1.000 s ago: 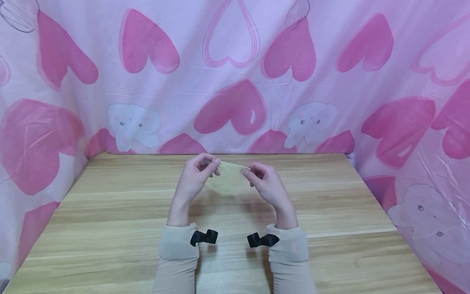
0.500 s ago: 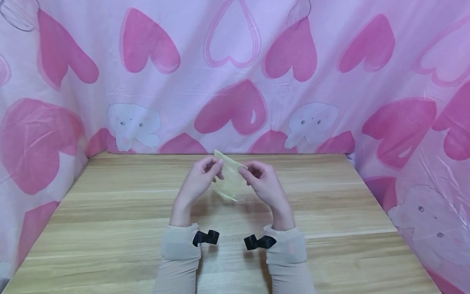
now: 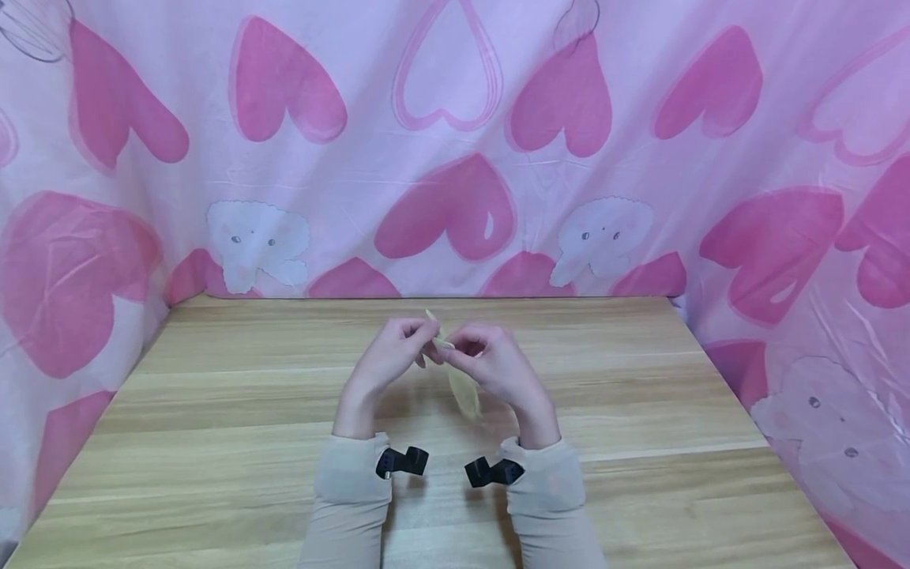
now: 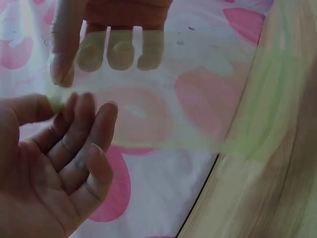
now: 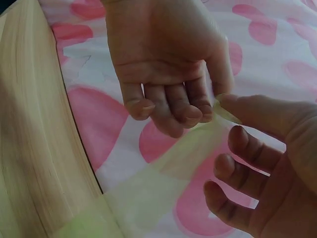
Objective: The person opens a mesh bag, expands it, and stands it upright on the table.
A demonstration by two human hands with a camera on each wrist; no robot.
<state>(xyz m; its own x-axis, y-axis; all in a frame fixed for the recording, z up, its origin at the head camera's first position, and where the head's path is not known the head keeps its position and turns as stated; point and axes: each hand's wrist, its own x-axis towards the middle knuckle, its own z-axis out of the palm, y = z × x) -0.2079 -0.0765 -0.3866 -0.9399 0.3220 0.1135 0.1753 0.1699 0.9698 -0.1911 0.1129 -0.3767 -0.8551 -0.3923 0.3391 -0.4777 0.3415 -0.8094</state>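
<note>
A thin, see-through yellow-green sheet (image 3: pixel 464 393) hangs between both hands above the table, its lower part trailing below the right hand. Its kind is not clear. My left hand (image 3: pixel 386 353) pinches it near the top, and in the left wrist view its other fingers curl loosely below the sheet (image 4: pixel 133 121). With thumb and fingertip, my right hand (image 3: pixel 498 362) pinches the same end, right against the left fingers. In the right wrist view the sheet (image 5: pixel 158 193) stretches from the pinched end down to the lower left.
Beneath the hands lies a wood-grain table (image 3: pixel 235 442). A pink curtain (image 3: pixel 441 182) with hearts and white cartoon animals stands behind and at both sides. Each wrist wears a small black camera (image 3: pixel 405 461).
The sheet was spread flat between the hands; it now hangs narrow and bunched at its top. Both hands have come together, the right moving left and slightly down.
</note>
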